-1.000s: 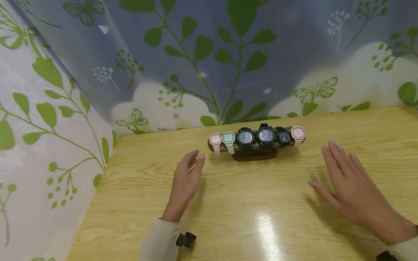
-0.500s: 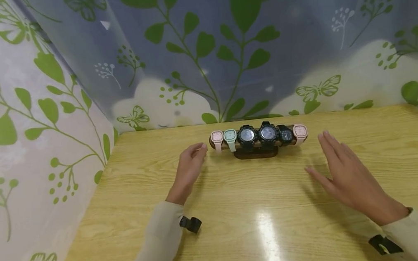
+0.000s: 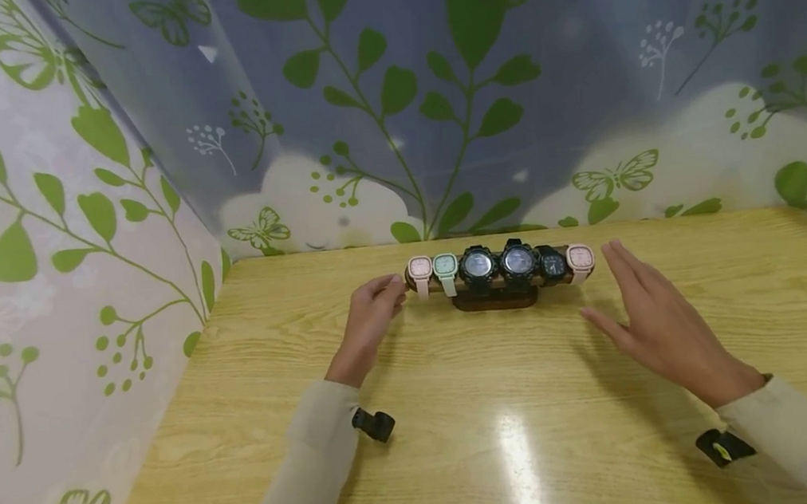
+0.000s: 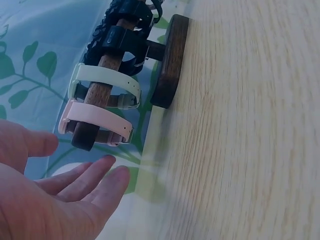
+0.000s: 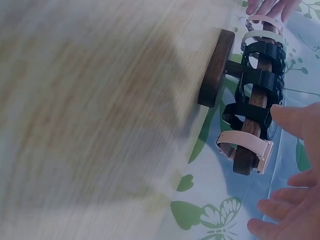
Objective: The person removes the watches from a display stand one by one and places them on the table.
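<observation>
A dark wooden watch stand [image 3: 496,301] holds several wristwatches along its bar, near the back of the table. From the left come a pink watch [image 3: 420,268] and a mint-green watch [image 3: 445,266]. Two round black watches [image 3: 478,265] fill the middle, then a smaller black watch [image 3: 553,264] and another pink watch [image 3: 580,258]. My left hand [image 3: 369,319] is at the left end of the bar; the left wrist view shows its relaxed fingers [image 4: 82,177] just short of the bar's tip. Beyond the right end, my right hand [image 3: 670,333] holds nothing, fingers extended and thumb spread apart.
The wood-grain table [image 3: 462,423] runs back to a curtain [image 3: 575,69] printed with green leaves and butterflies. A pale patterned panel [image 3: 92,311] borders the left side. Black devices [image 3: 375,424] are strapped at both sleeve cuffs.
Both hands have moved forward and inward toward the two ends of the watch stand. The stand and its watches have stayed in place on the table.
</observation>
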{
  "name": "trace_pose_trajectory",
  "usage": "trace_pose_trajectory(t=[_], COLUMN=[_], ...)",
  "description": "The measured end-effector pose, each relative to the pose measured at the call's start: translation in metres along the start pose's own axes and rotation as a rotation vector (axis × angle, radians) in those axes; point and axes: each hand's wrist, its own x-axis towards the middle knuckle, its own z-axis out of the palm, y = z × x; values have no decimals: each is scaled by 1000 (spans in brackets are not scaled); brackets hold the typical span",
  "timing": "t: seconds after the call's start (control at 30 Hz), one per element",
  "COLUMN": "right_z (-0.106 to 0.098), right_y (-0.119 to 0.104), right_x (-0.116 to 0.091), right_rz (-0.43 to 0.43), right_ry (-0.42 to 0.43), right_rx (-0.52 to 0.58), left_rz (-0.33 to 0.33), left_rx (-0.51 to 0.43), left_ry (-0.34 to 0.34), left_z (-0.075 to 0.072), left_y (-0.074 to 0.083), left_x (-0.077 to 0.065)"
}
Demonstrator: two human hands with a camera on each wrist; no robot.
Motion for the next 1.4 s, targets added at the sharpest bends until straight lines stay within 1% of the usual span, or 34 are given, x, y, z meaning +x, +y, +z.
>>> trace_pose_trajectory(t=[0.17,0.4,0.7,0.87,1.03,1.1,1.3,1.4], right_z=[1,4,8,10,13,13,16,17], right_y=[-3,0,5,7,7,8,10,11], right_x=[12,28,36,40,44,45,46,47], right_rz=[28,38,65,80,93,91,62,67], right_ry=[-30,-49,-77,-79,-98,-92,-34,-29], right_rx=[27,37,81,102,132,139,142,141], left_rz=[-15,-20,-12,-9,2,7,3,2], left_rx=[-13,-18,-26,-26,-24,-18,1,2], left_ry=[3,18,31,36,40,36,26,30], left_z=[3,8,13,13,11,10,9,9], left_y=[0,1,1,-1,-3,-2,-1,-2], left_x=[4,8,11,13,16,16,15,15])
